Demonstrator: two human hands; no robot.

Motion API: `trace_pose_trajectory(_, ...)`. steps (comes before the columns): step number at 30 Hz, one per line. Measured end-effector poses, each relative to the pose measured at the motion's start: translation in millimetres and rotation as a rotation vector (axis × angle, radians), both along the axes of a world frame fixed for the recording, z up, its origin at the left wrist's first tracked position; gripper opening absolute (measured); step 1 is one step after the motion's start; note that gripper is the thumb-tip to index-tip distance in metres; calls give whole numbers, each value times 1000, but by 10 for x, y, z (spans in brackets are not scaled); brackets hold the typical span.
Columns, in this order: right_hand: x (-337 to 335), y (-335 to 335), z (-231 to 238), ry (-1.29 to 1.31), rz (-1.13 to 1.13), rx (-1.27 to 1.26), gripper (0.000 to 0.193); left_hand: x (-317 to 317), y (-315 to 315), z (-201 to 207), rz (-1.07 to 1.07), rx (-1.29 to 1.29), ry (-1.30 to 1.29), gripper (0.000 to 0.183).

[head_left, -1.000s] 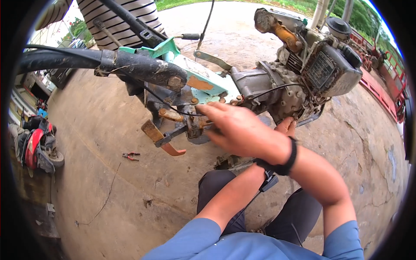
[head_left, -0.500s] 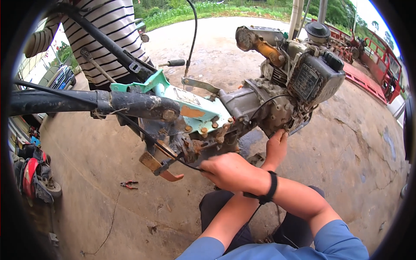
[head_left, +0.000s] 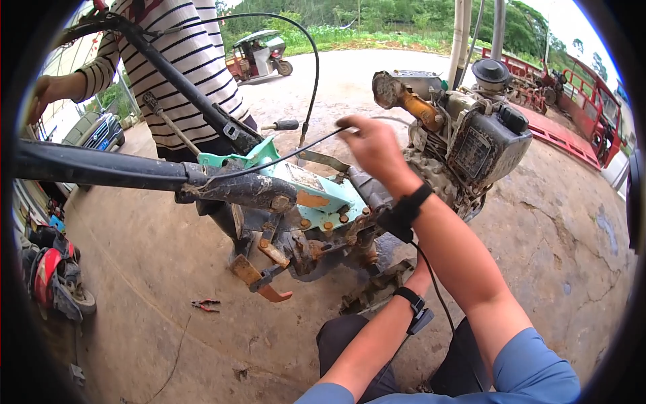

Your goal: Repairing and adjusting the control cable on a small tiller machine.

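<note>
My right hand (head_left: 370, 145) is raised over the grey gear housing, its fingers closed on a thin black cable (head_left: 289, 156). The cable runs left from my fingers, over the pale green bracket (head_left: 326, 192), to the black handlebar tube (head_left: 101, 165). Crossing beneath my right arm, my left forearm (head_left: 373, 343) reaches up toward the lower side of the small engine (head_left: 474, 148). The fingers of my left hand are hidden behind my right forearm. A rusty lever (head_left: 272, 293) sticks out under the bracket.
Across the machine stands a person in a striped shirt (head_left: 182, 74). Red-handled pliers (head_left: 206, 306) lie on the concrete at left, near a red and black machine (head_left: 47, 276). A red truck bed (head_left: 558, 135) is at far right, and a three-wheeler (head_left: 259, 57) on the road.
My right hand has gone up and forward with the cable, from below the bracket to above the gear housing. The view has shifted slightly, and a three-wheeler now shows on the road.
</note>
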State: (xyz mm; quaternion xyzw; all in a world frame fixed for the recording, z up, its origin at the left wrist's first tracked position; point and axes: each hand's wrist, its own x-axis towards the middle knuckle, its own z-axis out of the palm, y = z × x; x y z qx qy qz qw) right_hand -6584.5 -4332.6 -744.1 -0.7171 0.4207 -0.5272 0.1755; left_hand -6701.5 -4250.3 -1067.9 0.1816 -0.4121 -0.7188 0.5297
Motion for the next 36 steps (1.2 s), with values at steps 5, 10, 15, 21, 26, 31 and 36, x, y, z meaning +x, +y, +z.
trace_pose_trajectory(5, 266, -74, 61, 597, 147, -84, 29, -132, 99, -53, 31, -72, -104, 29)
trace_pose_trajectory(10, 147, 331, -62, 743, 252, -106, 56, -109, 146, -220, 102, -149, -177, 29)
trace_pose_trajectory(15, -115, 216, -283, 775, 259, -80, 74, -330, 1, -133, 50, -268, -200, 29)
trace_pose_trajectory(21, -262, 334, -84, 493, 228, -137, 57, -194, -99, -163, 40, -377, -247, 28)
trace_pose_trajectory(26, -361, 455, 22, 479, 306, -150, 39, -268, 36, -254, 16, -456, -288, 28)
trace_pose_trajectory(31, -444, 520, 73, 442, 362, -180, 31, -156, 44, -329, 16, -544, -315, 28)
trace_pose_trajectory(36, -556, 564, 236, 381, 365, -162, 29, -323, 103, -378, 37, -626, -344, 28)
